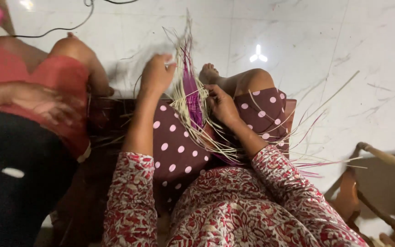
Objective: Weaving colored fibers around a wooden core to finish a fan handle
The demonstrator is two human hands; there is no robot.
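white marble floor (344,41), black cable (69,25), wooden chair (380,183), neighbouring person's red sleeve (46,82)

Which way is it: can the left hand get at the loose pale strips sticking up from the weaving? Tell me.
Probably yes. The left hand is already at the upright pale strips above the purple weaving, with nothing between them; the right hand grips the weaving's other side.

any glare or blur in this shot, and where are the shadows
Head view: a bright lamp reflection glares on the glossy marble floor; the left hand and the loose strips above it are smeared by motion, while the right hand on the woven piece is sharper; the lower left, around the seated person, lies in deep shadow.
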